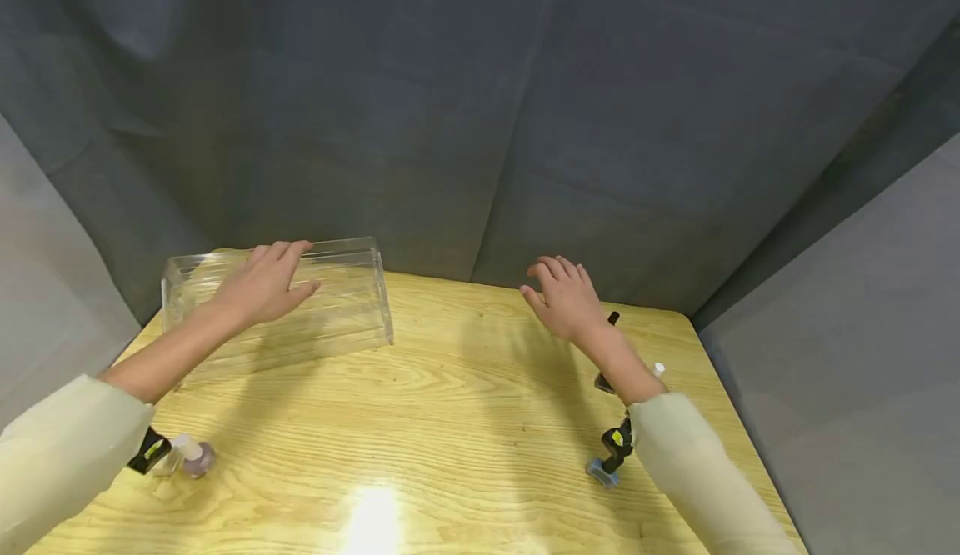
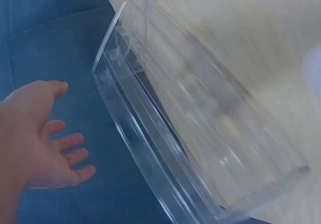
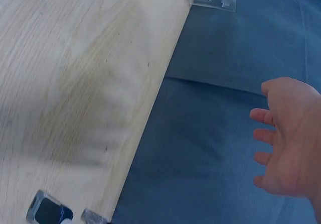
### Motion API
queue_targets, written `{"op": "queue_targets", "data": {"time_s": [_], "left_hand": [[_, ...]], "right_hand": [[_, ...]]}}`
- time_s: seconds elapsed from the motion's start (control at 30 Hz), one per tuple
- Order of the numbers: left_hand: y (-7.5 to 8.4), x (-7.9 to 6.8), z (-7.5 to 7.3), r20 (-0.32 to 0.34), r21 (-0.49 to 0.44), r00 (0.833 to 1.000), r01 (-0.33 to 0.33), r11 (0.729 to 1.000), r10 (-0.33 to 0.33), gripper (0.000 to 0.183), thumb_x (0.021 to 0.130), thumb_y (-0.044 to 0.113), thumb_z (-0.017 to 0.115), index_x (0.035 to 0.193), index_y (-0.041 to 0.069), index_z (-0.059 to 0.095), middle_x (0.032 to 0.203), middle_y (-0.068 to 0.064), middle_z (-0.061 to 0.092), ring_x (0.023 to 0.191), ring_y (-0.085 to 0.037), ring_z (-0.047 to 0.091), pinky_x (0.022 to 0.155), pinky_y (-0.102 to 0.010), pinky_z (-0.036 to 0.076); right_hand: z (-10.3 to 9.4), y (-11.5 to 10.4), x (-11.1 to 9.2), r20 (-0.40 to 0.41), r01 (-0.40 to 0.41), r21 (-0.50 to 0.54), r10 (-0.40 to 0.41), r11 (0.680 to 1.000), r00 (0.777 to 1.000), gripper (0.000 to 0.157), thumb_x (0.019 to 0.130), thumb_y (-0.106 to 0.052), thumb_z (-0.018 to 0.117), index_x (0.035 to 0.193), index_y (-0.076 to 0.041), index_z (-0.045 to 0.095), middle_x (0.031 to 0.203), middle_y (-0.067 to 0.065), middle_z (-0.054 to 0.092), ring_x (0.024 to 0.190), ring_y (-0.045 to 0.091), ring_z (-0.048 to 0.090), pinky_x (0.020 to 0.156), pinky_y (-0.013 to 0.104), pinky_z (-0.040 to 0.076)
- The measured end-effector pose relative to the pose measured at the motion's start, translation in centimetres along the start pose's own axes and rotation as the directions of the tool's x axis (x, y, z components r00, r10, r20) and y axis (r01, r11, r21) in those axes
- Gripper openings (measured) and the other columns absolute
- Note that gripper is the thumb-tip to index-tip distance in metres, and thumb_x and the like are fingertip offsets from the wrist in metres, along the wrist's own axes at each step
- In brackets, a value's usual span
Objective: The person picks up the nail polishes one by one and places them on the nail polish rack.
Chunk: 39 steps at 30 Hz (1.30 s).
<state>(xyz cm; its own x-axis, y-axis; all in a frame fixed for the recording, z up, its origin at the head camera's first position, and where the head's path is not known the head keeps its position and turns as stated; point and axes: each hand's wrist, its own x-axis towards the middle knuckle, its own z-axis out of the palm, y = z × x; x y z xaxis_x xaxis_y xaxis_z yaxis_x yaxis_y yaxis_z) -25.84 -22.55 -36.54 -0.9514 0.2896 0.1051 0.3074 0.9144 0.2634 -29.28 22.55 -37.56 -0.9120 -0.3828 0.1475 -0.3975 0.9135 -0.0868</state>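
Note:
A clear acrylic tiered rack [image 1: 348, 309] stands at the back left of the table, and its stepped shelves show in the left wrist view [image 2: 195, 103]. My left hand [image 1: 262, 284] is over the rack with its fingers loosely extended; the left wrist view shows a gap between hand [image 2: 50, 138] and rack. Over the back right of the table hovers my right hand [image 1: 566, 301], its fingers slightly bent and holding nothing. Beneath the right forearm are small bottles, one with a blue base and black cap [image 1: 603, 472], partly hidden by the sleeve.
By the left sleeve stand a purple nail polish bottle [image 1: 198, 459] with a pale cap and a black-capped item [image 1: 150, 451]. A white cap [image 1: 658, 369] and a dark bottle [image 1: 604, 383] show beside the right forearm. A dark grey curtain [image 1: 480, 122] hangs behind the wooden table [image 1: 420, 422].

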Motion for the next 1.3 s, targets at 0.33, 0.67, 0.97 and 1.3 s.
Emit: {"op": "queue_targets", "data": {"time_s": [0.33,0.67,0.97,1.3], "left_hand": [[-4.6,-4.8,0.1,-0.004,-0.029,0.998,0.055,0.998,-0.055,0.068,0.102,0.038,0.055,0.146,-0.009,0.032,0.143,-0.038,0.036,0.124,-0.056,0.041,0.09,-0.067,0.04],[-8.0,-8.8,0.7,-0.047,-0.023,0.992,0.116,0.993,-0.117,0.061,0.101,0.036,0.058,0.134,-0.012,0.039,0.13,-0.038,0.043,0.108,-0.056,0.049,0.074,-0.063,0.045],[-9.8,-10.5,1.1,0.036,-0.026,0.986,0.163,0.986,-0.162,0.056,0.104,0.036,0.051,0.118,-0.018,0.045,0.112,-0.038,0.051,0.097,-0.05,0.055,0.074,-0.057,0.047],[-10.1,-9.5,1.5,0.169,-0.002,0.968,0.185,0.983,-0.182,0.057,0.104,0.04,0.05,0.109,-0.016,0.047,0.104,-0.034,0.056,0.098,-0.051,0.057,0.075,-0.056,0.048]], "right_hand": [[0.9,-2.1,0.8,0.029,0.046,0.015,-0.046,0.999,0.999,0.046,0.106,-0.04,0.047,0.14,-0.01,0.051,0.145,0.013,0.045,0.136,0.038,0.036,0.113,0.054,0.024],[2.3,-4.0,1.8,0.064,0.065,0.037,-0.067,0.997,0.996,0.044,0.106,-0.043,0.044,0.134,-0.011,0.056,0.138,0.011,0.051,0.133,0.037,0.04,0.112,0.051,0.027],[4.0,-5.5,2.1,0.104,0.088,0.078,-0.096,0.993,0.99,0.035,0.106,-0.042,0.046,0.114,-0.01,0.057,0.11,0.006,0.058,0.101,0.028,0.054,0.088,0.044,0.045],[6.1,-6.4,2.6,0.124,0.118,0.085,-0.128,0.989,0.984,0.034,0.107,-0.042,0.044,0.109,-0.011,0.058,0.108,0.005,0.061,0.099,0.028,0.056,0.081,0.044,0.047]]}}
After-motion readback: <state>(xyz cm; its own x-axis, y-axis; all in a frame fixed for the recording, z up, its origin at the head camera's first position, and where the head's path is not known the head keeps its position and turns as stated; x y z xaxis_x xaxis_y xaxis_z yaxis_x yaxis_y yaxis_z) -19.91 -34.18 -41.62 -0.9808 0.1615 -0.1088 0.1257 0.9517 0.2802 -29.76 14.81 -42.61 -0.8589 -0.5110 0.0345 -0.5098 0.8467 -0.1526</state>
